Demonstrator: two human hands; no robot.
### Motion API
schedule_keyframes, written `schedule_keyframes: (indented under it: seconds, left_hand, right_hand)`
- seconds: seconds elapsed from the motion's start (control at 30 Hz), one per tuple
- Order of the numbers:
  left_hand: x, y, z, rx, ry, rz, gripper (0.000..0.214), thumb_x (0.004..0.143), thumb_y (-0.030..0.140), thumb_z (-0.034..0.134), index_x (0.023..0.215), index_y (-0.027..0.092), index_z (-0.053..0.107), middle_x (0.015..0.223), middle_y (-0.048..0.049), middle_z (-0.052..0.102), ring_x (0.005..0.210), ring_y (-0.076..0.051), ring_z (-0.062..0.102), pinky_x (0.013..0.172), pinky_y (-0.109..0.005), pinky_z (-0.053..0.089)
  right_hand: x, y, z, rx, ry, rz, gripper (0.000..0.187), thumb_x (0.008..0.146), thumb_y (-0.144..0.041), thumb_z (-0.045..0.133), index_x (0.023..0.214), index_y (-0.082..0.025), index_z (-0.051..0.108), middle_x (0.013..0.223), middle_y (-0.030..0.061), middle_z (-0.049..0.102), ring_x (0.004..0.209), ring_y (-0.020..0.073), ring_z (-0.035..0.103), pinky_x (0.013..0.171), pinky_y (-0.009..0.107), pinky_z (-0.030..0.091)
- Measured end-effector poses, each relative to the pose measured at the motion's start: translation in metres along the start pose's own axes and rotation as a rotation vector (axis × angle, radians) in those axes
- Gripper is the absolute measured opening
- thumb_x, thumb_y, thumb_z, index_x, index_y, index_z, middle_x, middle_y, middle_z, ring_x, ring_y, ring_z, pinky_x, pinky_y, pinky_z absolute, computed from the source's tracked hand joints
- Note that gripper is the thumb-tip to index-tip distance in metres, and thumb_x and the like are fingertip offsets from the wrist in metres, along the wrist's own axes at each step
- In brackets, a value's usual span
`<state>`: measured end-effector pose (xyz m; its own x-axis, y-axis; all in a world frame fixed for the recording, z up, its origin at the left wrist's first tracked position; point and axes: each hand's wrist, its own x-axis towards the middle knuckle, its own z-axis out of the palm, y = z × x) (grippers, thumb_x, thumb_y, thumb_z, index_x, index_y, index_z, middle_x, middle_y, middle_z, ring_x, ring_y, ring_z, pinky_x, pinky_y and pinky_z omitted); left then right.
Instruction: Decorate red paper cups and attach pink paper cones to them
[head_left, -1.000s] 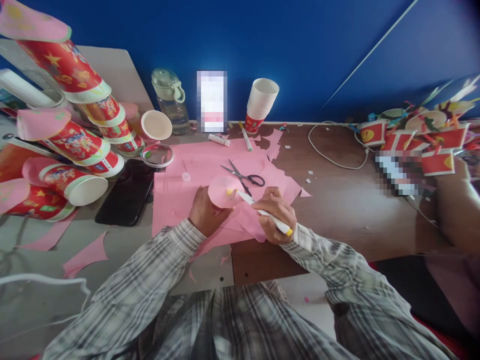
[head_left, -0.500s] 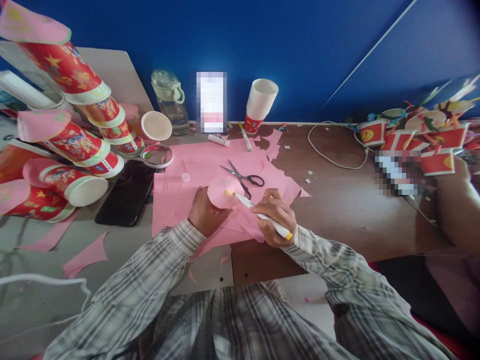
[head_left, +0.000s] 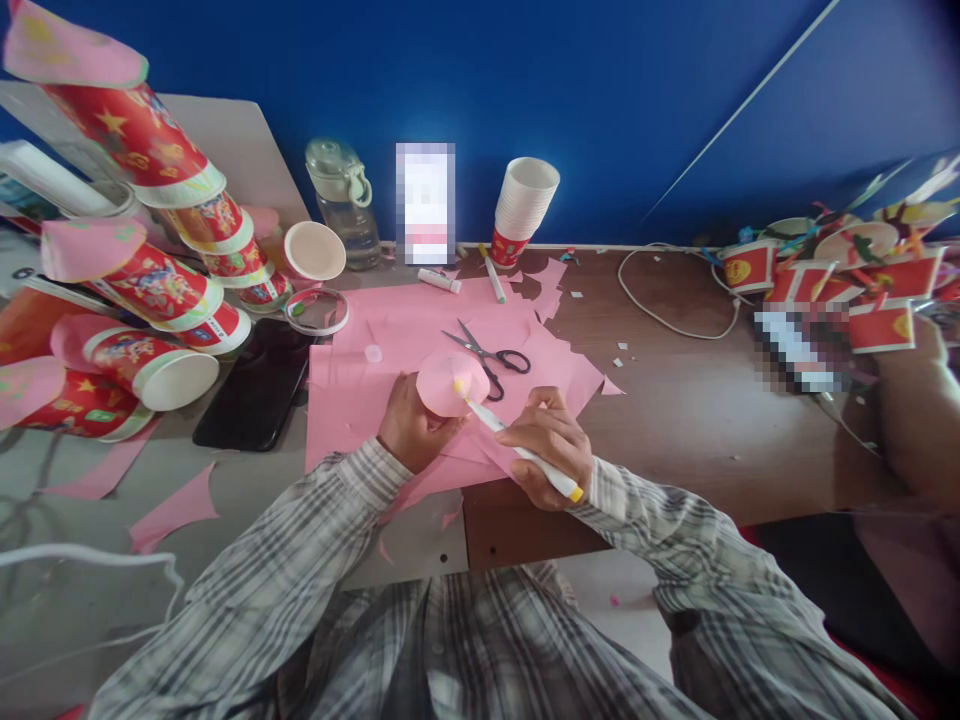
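Observation:
My left hand is closed around a paper cup whose red side is mostly hidden by my fingers. A pink paper cone caps that cup and bears a yellow patch near its peak. In my right hand is a white marker with a yellow end, its tip at or very near the cone beside the yellow patch. Just beyond the cone, black-handled scissors lie spread on pink paper sheets.
Red cups with pink cones crowd the left, by a black phone. Along the wall stand a water bottle, a lit phone and stacked cups. Another person's arm is at right, near decorated cups.
My right hand and the marker have moved slightly down, and the tip has shifted lower along the cone. The yellow patch on the cone looks larger. My left hand keeps its hold.

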<state>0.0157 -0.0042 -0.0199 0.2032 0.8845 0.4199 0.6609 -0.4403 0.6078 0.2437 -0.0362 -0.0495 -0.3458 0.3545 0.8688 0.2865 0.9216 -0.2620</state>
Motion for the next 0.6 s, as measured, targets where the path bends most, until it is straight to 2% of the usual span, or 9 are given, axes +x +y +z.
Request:
schedule_keyframes:
  seconds: [0.27, 0.43, 0.6]
  left_hand:
    - [-0.001, -0.001, 0.0, -0.049, 0.018, 0.033, 0.045, 0.065, 0.044, 0.062, 0.098, 0.016, 0.05, 0.088, -0.0102, 0.055, 0.086, -0.025, 0.053, 0.076, -0.043, 0.046]
    - [0.0, 0.002, 0.0, -0.075, 0.025, -0.01, 0.045, 0.066, 0.046, 0.06, 0.098, 0.016, 0.05, 0.088, -0.0095, 0.054, 0.085, -0.025, 0.054, 0.078, -0.043, 0.046]
    - [0.001, 0.003, 0.0, -0.075, 0.016, -0.026, 0.045, 0.064, 0.042, 0.063, 0.097, 0.015, 0.05, 0.087, -0.0092, 0.054, 0.087, -0.025, 0.054, 0.078, -0.043, 0.046]
  right_hand:
    - [0.006, -0.003, -0.003, -0.007, 0.012, -0.015, 0.027, 0.11, -0.036, 0.071, 0.129, -0.028, 0.089, 0.081, -0.0027, 0.084, 0.053, 0.0186, 0.064, 0.075, 0.047, 0.054]
    - [0.014, -0.001, 0.0, -0.077, 0.072, -0.014, 0.024, 0.114, -0.035, 0.07, 0.129, -0.024, 0.085, 0.08, -0.0037, 0.083, 0.051, 0.0163, 0.063, 0.071, 0.043, 0.051]
    - [0.018, 0.0, 0.003, -0.056, 0.093, -0.009, 0.032, 0.111, -0.03, 0.075, 0.14, -0.021, 0.085, 0.084, -0.0017, 0.086, 0.052, 0.0163, 0.063, 0.073, 0.042, 0.052]
